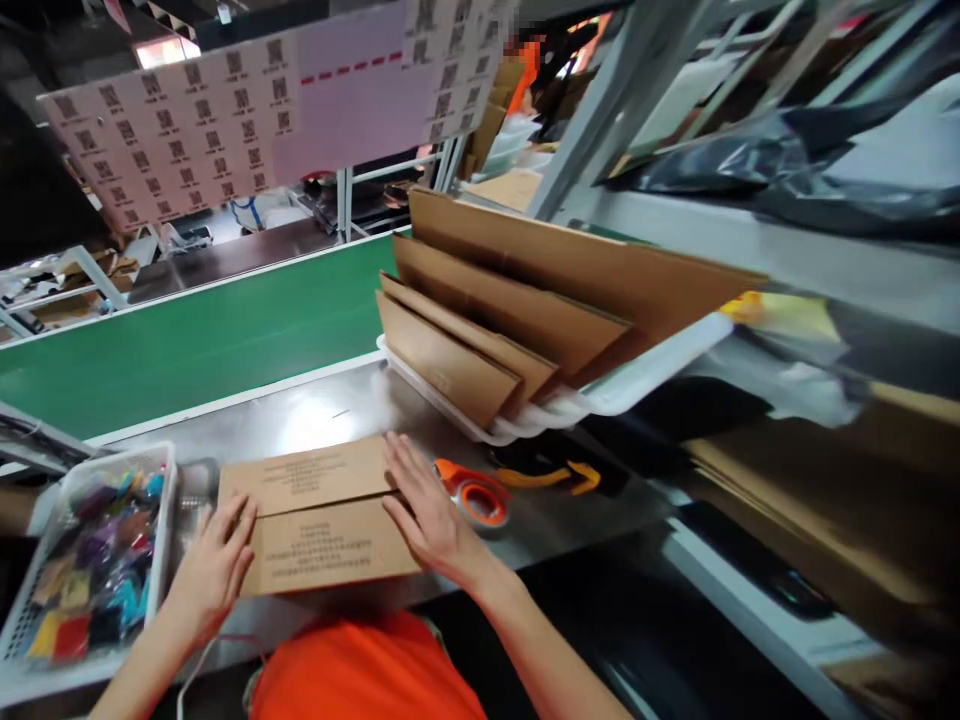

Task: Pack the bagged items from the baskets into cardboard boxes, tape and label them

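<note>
A brown cardboard box (322, 500) with printed lines lies on the metal worktable in front of me. Its two top flaps are folded down and meet with a narrow seam. My left hand (217, 560) rests on the box's left end, fingers laid out over the flap edge. On the right end lies my right hand (427, 510), its fingers and thumb spread on either side of the seam. Just right of that hand is an orange tape dispenser (480, 495). No tape shows along the visible seam.
At left stands a white basket (169, 530) of small colourful packets. A white rack (637, 385) holds several flat cardboard sheets (510, 290). A green conveyor belt (210, 330) runs behind the worktable (300, 400). A yellow-handled tool (540, 478) lies by the rack.
</note>
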Available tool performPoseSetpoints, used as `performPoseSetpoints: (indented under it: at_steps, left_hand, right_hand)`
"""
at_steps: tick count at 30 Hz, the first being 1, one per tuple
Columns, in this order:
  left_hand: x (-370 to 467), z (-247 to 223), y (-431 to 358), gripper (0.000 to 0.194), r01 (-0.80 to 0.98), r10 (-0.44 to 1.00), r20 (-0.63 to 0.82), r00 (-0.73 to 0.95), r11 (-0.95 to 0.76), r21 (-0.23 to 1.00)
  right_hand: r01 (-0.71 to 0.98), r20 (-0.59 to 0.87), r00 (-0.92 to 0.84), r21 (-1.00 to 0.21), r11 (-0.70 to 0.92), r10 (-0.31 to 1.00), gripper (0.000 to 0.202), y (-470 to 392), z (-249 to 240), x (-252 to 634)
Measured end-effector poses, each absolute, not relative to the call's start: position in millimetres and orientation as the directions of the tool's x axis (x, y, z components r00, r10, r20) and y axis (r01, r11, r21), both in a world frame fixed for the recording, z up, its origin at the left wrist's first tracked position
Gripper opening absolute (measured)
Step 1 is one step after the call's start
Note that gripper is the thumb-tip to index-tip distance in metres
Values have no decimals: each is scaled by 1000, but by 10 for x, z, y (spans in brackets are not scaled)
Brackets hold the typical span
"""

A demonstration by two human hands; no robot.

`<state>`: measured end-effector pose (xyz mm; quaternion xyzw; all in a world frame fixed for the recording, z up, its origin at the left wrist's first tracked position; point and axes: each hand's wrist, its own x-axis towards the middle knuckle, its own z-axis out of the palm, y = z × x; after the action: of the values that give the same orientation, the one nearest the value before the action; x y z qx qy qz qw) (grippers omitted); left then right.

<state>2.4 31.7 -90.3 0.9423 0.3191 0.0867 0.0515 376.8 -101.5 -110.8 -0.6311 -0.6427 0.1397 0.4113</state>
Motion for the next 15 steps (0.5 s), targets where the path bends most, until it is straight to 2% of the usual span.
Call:
performPoseSetpoints:
  at_steps: [1,3,6,10,15]
  left_hand:
    - [-32,-901,300,58,593,614,107,782,-786,175]
    - [-86,-830,338,60,590,616,85,783,-779,211]
    - [-57,-685,445,60,568,604,128,787,-789,234]
    - [45,-677,416,58,573,597,199,777,-802,170]
    - [95,-857,307,58,615,613,143,777,-788,28]
  right_hand:
    - [711,344,49,-672,209,938,70,-1028,-1086,3760]
    - [716,288,-59,-655,242,956,82,-1053,-1030,3747]
    - [750,272,-47,-626,214,961,101,-1087,-948,3724]
    - [782,282,-73,-579,231,957,99,-1100,-903,3685]
    - [775,200,-101,-598,203,975,91,-1064,-961,3586]
